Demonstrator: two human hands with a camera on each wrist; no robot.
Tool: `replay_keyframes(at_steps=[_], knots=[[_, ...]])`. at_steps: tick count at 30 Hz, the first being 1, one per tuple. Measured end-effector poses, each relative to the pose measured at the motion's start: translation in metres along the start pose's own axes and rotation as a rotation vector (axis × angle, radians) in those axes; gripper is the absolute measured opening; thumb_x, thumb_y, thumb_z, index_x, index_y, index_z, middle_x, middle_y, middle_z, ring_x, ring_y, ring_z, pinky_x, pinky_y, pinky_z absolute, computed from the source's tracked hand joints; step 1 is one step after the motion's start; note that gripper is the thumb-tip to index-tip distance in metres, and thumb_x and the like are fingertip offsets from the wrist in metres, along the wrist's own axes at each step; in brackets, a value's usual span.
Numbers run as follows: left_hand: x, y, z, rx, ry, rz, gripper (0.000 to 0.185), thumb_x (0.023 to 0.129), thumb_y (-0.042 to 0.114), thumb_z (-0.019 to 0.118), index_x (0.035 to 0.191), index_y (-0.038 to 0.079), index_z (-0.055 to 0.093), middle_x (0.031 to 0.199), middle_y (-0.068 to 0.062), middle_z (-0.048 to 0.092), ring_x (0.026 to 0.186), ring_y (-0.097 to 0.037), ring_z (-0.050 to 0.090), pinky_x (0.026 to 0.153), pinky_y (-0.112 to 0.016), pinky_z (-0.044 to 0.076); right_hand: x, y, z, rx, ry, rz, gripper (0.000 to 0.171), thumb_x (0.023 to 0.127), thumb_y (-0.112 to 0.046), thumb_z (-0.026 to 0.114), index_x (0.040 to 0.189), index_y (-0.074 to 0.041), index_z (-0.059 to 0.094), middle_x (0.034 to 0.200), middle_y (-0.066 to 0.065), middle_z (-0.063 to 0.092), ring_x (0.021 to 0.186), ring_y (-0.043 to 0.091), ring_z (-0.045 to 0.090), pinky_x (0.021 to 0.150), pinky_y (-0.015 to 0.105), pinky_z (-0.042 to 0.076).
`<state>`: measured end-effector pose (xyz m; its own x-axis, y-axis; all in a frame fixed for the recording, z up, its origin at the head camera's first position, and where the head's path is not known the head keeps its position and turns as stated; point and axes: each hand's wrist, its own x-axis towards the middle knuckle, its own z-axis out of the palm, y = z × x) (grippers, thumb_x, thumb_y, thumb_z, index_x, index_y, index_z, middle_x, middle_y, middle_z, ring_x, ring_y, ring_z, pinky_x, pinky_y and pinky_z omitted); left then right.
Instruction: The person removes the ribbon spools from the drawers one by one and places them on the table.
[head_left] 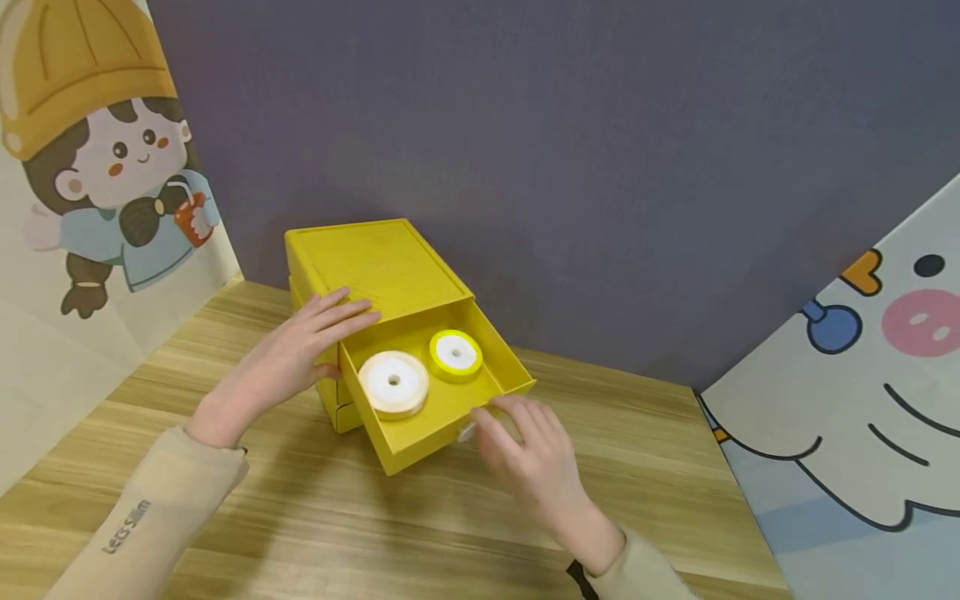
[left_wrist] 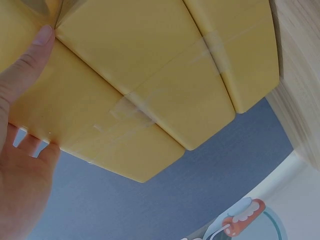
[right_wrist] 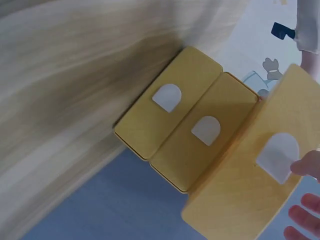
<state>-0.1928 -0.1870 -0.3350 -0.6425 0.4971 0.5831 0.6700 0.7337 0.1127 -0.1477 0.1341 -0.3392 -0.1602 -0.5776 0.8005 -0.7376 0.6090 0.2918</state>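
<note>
Your left hand [head_left: 288, 350] lies flat, fingers straight, on the yellow drawer box [head_left: 375, 262]; your right hand [head_left: 536, 458] curls its fingers on the front of the pulled-out top drawer [head_left: 420, 433]. Inside it lie a white ribbon spool [head_left: 393, 383] and a yellow one [head_left: 456, 354]. The box stands on a wooden table [head_left: 375, 533] against a grey wall [head_left: 570, 150], with cartoon panels [head_left: 82, 175] on either side.

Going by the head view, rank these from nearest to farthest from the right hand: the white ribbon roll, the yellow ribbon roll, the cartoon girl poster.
From the right hand, at the open drawer's front:
1. White ribbon roll, in the drawer, just up and left of the hand.
2. Yellow ribbon roll, farther back in the drawer; close to the first.
3. Cartoon girl poster, far left on the wall.
</note>
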Motion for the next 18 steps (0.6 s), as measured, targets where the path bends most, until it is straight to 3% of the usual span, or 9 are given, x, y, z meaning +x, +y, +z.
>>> replay_keyframes(at_steps=[7,11,18], knots=[[0.000,0.000,0.000,-0.005,-0.003,-0.002,0.096,0.055,-0.006,0.086,0.141,0.014,0.047,0.145,-0.012,0.048,0.136,-0.040,0.037,0.116,-0.057,0.030,0.010,0.006,-0.005,0.018,-0.019,-0.005,0.013,0.087,-0.010,0.062,0.098,-0.008,0.068,0.094,0.010,0.066,0.078,0.023,0.064,0.067,0.032,0.058],[-0.001,0.000,-0.001,-0.006,-0.003,-0.005,0.097,0.055,-0.007,0.086,0.141,0.014,0.047,0.145,-0.012,0.048,0.137,-0.040,0.037,0.115,-0.058,0.031,0.018,0.008,-0.007,0.031,-0.028,-0.020,0.012,0.088,-0.010,0.061,0.098,-0.009,0.068,0.096,0.010,0.066,0.078,0.024,0.064,0.067,0.033,0.057],[0.000,0.002,-0.001,-0.017,0.002,-0.002,0.096,0.056,-0.007,0.086,0.141,0.014,0.048,0.145,-0.011,0.049,0.136,-0.040,0.037,0.114,-0.059,0.032,0.038,0.016,-0.011,0.025,-0.051,-0.057,0.024,0.077,-0.005,0.069,0.101,-0.009,0.067,0.096,0.010,0.064,0.079,0.025,0.063,0.066,0.033,0.056]])
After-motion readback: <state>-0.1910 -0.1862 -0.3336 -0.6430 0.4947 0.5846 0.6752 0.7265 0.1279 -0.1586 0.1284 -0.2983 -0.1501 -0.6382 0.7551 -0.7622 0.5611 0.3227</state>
